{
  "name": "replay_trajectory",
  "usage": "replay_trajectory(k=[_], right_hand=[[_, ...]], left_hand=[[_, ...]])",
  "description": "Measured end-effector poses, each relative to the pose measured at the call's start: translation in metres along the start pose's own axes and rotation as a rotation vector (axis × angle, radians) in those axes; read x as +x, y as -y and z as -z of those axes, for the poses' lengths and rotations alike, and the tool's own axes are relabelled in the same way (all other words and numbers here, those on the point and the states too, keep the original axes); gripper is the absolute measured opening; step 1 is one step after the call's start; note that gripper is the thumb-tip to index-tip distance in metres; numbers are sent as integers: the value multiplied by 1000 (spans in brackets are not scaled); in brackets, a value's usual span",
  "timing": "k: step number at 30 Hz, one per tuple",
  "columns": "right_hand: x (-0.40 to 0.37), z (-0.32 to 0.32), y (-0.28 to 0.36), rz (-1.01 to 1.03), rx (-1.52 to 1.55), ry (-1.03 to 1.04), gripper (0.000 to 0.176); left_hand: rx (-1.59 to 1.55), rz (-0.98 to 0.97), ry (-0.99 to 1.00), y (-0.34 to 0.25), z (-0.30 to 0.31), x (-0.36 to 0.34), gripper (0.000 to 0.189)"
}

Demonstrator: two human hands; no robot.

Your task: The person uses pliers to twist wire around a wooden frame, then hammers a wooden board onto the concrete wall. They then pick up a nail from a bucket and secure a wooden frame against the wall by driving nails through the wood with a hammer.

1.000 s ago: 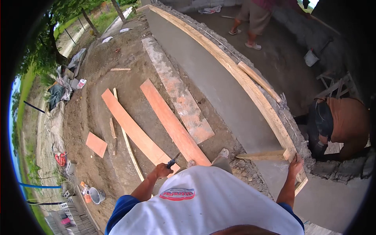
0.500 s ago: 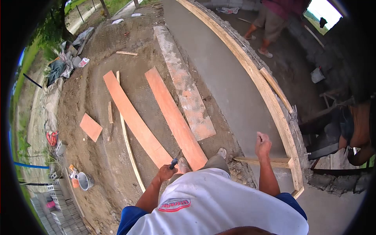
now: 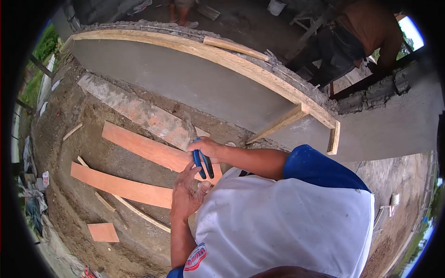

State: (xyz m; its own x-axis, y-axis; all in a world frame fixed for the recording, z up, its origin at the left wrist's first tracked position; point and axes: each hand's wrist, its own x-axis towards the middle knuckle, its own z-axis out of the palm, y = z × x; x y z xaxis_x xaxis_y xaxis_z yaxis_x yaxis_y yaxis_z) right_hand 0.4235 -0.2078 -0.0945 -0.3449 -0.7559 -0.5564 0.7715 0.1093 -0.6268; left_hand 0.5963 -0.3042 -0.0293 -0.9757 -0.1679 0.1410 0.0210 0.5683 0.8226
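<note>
My right hand point(image 3: 207, 149) is closed around the upper end of a blue-and-black two-handled tool point(image 3: 198, 163), its two handles pointing down toward my body. Just below and left of it, my left hand point(image 3: 185, 197) has its fingers and thumb apart, the fingertips at or against the handles. Whether they press on the tool is hard to tell. Beneath the hands lie two long orange-brown boards point(image 3: 139, 150) point(image 3: 118, 185) on the dirt.
A smooth grey plastered wall point(image 3: 185, 74) runs across the front, edged by a long timber point(image 3: 181, 42) with a short brace point(image 3: 278, 123). A stained board point(image 3: 139, 111) lies along its foot. Beyond the wall, a person point(image 3: 366, 28) bends over, and another person's legs point(image 3: 181, 11) show.
The view has swung right. Both hands have come together in front of my body. The tool, formerly in my left hand, is now in my right hand, which was empty.
</note>
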Motion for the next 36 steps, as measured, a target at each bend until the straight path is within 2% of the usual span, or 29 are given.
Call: replay_trajectory(k=[1, 3, 5, 6, 7, 8, 11, 14, 16, 17, 19, 21, 23, 26, 27, 29, 30, 31, 32, 33, 34, 36], right_hand=[[2, 18, 5, -2, 1, -160, 17], [-6, 59, 25, 171, -267, -347, 27], [-39, 83, 61, 388, -844, -617, 35], [-50, 102, 70, 500, -1032, -765, 43], [-67, 118, 88, 513, -1305, -833, 46], [-84, 129, 108, 465, -1453, -869, 44], [-119, 177, 160, 398, -1834, -975, 42], [-134, 224, 198, 306, -1829, -1037, 45], [-141, 249, 210, 274, -1773, -1066, 46], [-141, 263, 214, 299, -1776, -1066, 47], [-141, 287, 208, 336, -1775, -1064, 48], [-144, 297, 210, 260, -1737, -1014, 50], [-155, 307, 214, 221, -1680, -999, 52], [-172, 325, 219, 239, -1609, -1043, 52], [-177, 333, 219, 252, -1605, -1081, 52], [-184, 339, 223, 255, -1604, -1130, 52], [-180, 340, 226, 291, -1607, -1118, 53], [-175, 350, 222, 357, -1621, -1091, 53], [-169, 346, 223, 385, -1611, -1074, 52], [-165, 346, 221, 390, -1574, -1026, 54], [-160, 347, 219, 427, -1694, -1004, 56], [-161, 351, 216, 452, -1638, -942, 60]], left_hand=[[-148, 62, 26, 3, 4, 0, 55], [-389, 254, 61, 18, 10, -1, 49], [-252, 387, 91, 57, 1, -13, 42], [-182, 452, 111, 80, -8, -22, 39], [-138, 496, 127, 106, -19, -37, 35], [-92, 534, 143, 128, -31, -49, 31], [-39, 477, 210, 150, -58, -56, 26], [-38, 363, 303, 103, -68, 37, 26], [56, 177, 216, 79, -79, 133, 24], [157, 21, 179, 65, -83, 187, 25], [303, -157, 103, 30, -95, 295, 31], [404, -215, 105, 4, -113, 392, 50], [634, -379, 14, 4, -145, 463, 60], [779, -415, 41, 11, -180, 518, 64], [858, -306, 249, -5, -181, 528, 67], [897, -305, 373, -5, -191, 540, 70], [870, -360, 327, 4, -194, 544, 69], [851, -494, 175, 18, -196, 544, 64], [858, -500, 171, 14, -188, 540, 65], [873, -485, 171, 6, -181, 535, 63], [840, -408, 192, 5, -175, 529, 60], [783, -261, 79, 4, -154, 510, 59]])
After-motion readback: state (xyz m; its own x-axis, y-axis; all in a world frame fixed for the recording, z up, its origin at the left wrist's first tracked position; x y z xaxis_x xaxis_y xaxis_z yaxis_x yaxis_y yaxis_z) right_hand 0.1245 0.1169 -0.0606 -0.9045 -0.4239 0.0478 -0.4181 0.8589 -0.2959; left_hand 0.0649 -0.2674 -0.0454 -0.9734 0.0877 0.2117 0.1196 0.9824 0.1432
